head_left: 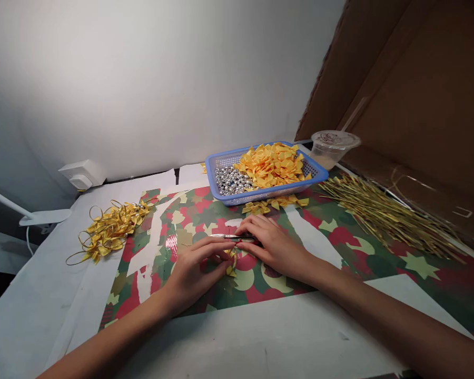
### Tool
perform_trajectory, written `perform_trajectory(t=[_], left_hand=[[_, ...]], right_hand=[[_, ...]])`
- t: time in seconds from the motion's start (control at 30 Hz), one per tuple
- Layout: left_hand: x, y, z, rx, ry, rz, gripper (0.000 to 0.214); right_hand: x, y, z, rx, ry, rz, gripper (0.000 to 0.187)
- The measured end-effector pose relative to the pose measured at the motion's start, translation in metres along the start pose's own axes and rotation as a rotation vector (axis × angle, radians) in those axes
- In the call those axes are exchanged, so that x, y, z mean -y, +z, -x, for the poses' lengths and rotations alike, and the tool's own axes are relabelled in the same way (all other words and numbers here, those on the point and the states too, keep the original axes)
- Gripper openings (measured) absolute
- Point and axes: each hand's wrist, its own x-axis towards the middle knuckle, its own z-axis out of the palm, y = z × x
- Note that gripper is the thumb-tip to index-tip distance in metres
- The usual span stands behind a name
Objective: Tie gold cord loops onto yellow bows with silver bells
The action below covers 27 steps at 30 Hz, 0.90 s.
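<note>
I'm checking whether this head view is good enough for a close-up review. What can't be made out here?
- Yellow piece: partly hidden by the left hand, so its full shape is unclear.
- Metal tool: one end hidden by the right hand, so its kind is unclear.
- Blue basket: its floor is hidden by the yellow pile.
- Gold strips: too fine and tangled to count.

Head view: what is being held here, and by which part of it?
The right hand pinches a slim silver metal tool near its dark end, between the fingertips. Whether the left hand also holds it cannot be told.
</note>
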Motion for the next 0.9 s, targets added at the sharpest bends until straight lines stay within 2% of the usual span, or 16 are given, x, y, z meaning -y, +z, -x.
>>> perform_trajectory(t=[0.2,0.37,0.5,0.63,0.77,0.9], left_hand=[[0.001,0.001,0.001,-0.009,-0.035,-0.017,0.025],[0.0,-0.001,0.001,0.015,-0.18,0.087,0.026],[0.001,-0.002,0.001,0.027,-0.279,0.202,0.027],[0.002,-0.002,0.0,0.035,-0.329,0.277,0.029],[0.002,-0.002,0.0,0.037,-0.369,0.296,0.032],[0.002,-0.002,0.002,0.052,-0.396,0.31,0.033]], right_hand=[[-0.005,-0.016,0.006,0.052,0.094,-0.06,0.011],[-0.005,-0.037,0.01,0.166,0.249,-0.181,0.028],[-0.004,-0.047,0.012,0.216,0.444,-0.415,0.032],[-0.003,-0.046,0.01,0.21,0.62,-0.686,0.033],[-0.004,-0.044,0.01,0.246,0.676,-0.76,0.043],[-0.01,-0.046,0.011,0.248,0.642,-0.662,0.051]])
